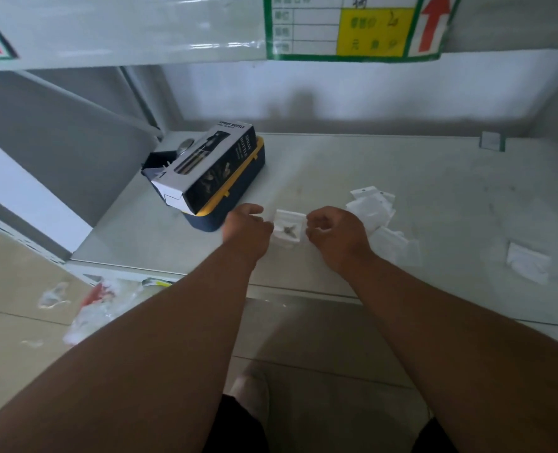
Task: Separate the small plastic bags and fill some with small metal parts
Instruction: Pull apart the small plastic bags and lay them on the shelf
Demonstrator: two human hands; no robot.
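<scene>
One grey metal shelf (401, 178) serves as the work surface. One label sheet (352, 26) hangs on the shelf edge above: green border, yellow cell, red arrow; its handwriting is too blurred to read. One dark carton (205, 168) printed "SPRAY BOTTLE" lies across one blue box with a yellow rim (238, 194), rear left. Loose pile of small white plastic bags (374, 204) right of the hands; count uncertain, several overlap. One further bag (527, 261) lies apart, far right. One bag (289, 228) is held between both hands near the shelf's front edge, with a few small metal parts (286, 230) visible inside; number cannot be told. Left hand (248, 227) pinches its left edge, right hand (334, 232), fingers curled, pinches its right edge.
</scene>
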